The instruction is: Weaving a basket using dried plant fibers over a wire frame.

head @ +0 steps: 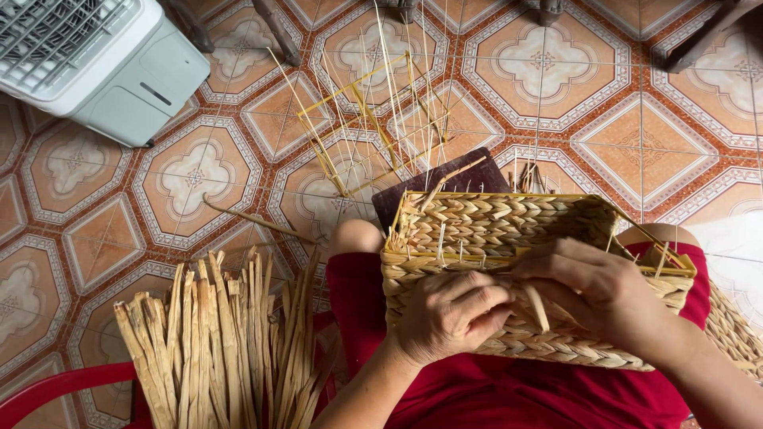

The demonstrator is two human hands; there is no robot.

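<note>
A woven straw basket [493, 226] on a yellow wire frame rests on my lap, over red clothing. My left hand [449, 314] presses against the basket's near wall, fingers curled on the braided straw. My right hand [596, 290] lies over the rim to the right, pinching a pale straw strand [536, 306] that runs down between the two hands. Loose strand ends stick up from the basket's top edge.
A bundle of dried straw strips [214, 342] stands at my lower left by a red chair edge [56, 385]. An unwoven yellow wire frame [366, 119] with thin upright reeds sits on the patterned tile floor. A white fan appliance [95, 56] is at top left.
</note>
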